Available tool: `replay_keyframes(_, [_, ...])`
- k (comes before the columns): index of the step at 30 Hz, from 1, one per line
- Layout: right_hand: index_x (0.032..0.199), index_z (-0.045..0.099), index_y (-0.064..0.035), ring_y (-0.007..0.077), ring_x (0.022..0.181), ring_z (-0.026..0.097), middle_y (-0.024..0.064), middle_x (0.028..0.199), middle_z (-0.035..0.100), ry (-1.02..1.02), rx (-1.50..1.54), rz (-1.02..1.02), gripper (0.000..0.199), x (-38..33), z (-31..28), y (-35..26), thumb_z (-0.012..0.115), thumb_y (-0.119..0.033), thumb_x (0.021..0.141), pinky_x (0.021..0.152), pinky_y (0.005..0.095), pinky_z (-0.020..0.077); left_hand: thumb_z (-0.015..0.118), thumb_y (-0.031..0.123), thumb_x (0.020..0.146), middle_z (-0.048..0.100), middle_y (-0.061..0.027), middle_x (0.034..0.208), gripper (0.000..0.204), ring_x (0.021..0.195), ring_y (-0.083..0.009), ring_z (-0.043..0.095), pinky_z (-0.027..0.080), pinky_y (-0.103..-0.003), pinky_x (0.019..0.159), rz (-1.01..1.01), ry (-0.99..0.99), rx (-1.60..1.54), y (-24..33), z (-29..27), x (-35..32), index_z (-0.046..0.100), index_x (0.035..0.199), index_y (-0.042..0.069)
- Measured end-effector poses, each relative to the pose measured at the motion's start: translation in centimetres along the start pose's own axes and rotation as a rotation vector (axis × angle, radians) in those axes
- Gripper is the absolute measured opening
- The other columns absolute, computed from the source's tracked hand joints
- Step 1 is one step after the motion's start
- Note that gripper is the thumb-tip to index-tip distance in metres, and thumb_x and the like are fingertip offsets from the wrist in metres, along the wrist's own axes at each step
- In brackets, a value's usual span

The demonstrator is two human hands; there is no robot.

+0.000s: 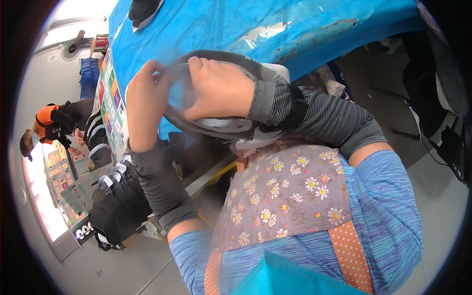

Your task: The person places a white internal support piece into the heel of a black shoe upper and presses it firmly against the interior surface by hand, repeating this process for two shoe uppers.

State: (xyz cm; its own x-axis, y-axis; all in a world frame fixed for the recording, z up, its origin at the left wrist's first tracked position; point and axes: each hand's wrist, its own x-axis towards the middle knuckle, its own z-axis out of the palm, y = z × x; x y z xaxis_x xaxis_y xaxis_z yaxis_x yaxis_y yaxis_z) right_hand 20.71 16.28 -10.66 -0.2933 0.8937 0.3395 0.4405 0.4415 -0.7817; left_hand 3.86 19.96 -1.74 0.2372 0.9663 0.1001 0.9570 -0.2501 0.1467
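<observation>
A dark grey oval fabric piece with a thick rim and pale lining is held in front of my chest, at the edge of the blue-covered table. At its left rim is my left hand, fingers bent and closed at the edge, slightly smeared by motion. My right hand reaches over the opening from the right, its thumb low and its fingers curled high around a pale, blurred part of the piece. Both hands hide much of what they grip. A whitish cloth scrap hangs below the rim.
The table has a shiny blue cover, with a black shoe at the far edge. Several black shoe-like pieces are stacked at left. Beyond, a person in an orange vest works. A dark chair stands at right.
</observation>
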Motion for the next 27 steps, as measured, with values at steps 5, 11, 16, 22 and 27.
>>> replay_keyframes(5, [0.107, 0.053, 0.009, 0.0354, 0.091, 0.07, 0.0223, 0.094, 0.067, 0.071, 0.043, -0.049, 0.078, -0.2, 0.3, -0.2, 0.079, -0.054, 0.069, 0.081, 0.0397, 0.0586, 0.073, 0.013, 0.089, 0.076, -0.0149, 0.089, 0.021, 0.081, -0.0184, 0.073, 0.055, -0.029, 0.072, 0.068, -0.054, -0.015, 2.0, -0.2, 0.4, 0.071, 0.105, -0.001])
replay_keyframes(11, [0.103, 0.056, 0.0079, 0.0338, 0.088, 0.07, 0.0197, 0.09, 0.068, -0.047, -0.035, 0.036, 0.077, -0.3, -0.5, -0.8, 0.079, -0.058, 0.07, 0.08, 0.0386, 0.0585, 0.076, 0.015, 0.086, 0.073, -0.0158, 0.083, 0.02, 0.072, -0.0219, 0.07, 0.051, -0.033, 0.065, 0.008, -0.095, 0.097, 1.9, -0.3, 0.9, 0.072, 0.095, -0.003])
replay_keyframes(16, [0.092, 0.063, 0.0052, 0.032, 0.084, 0.071, 0.0171, 0.085, 0.07, -0.073, -0.121, 0.042, 0.071, -0.7, -0.2, -0.6, 0.078, -0.06, 0.07, 0.078, 0.0375, 0.058, 0.077, 0.015, 0.083, 0.07, -0.0176, 0.078, 0.022, 0.067, -0.0252, 0.067, 0.048, -0.035, 0.061, -0.01, -0.093, 0.035, 2.0, 0.1, 0.9, 0.069, 0.09, -0.004])
replay_keyframes(22, [0.081, 0.066, -0.0027, 0.0345, 0.083, 0.068, 0.0162, 0.085, 0.069, -0.16, 0.07, -0.252, 0.036, -1.4, 0.4, -0.5, 0.073, -0.038, 0.081, 0.077, 0.0463, 0.0546, 0.076, 0.016, 0.087, 0.072, -0.0122, 0.079, 0.022, 0.067, -0.0181, 0.065, 0.049, -0.032, 0.064, -0.15, -0.107, -0.031, 2.0, -0.1, 0.2, 0.071, 0.093, -0.004])
replay_keyframes(27, [0.088, 0.064, -0.0031, 0.0362, 0.08, 0.065, 0.0146, 0.082, 0.067, -0.147, 0.088, -0.482, 0.02, -2.5, 1.5, 0.7, 0.066, -0.023, 0.086, 0.075, 0.0498, 0.0526, 0.059, 0.042, 0.102, 0.073, -0.0145, 0.117, 0.051, 0.102, -0.0183, 0.066, 0.049, -0.034, 0.091, -0.102, -0.256, -0.564, 0.4, -1.0, -2.2, 0.068, 0.122, -0.004])
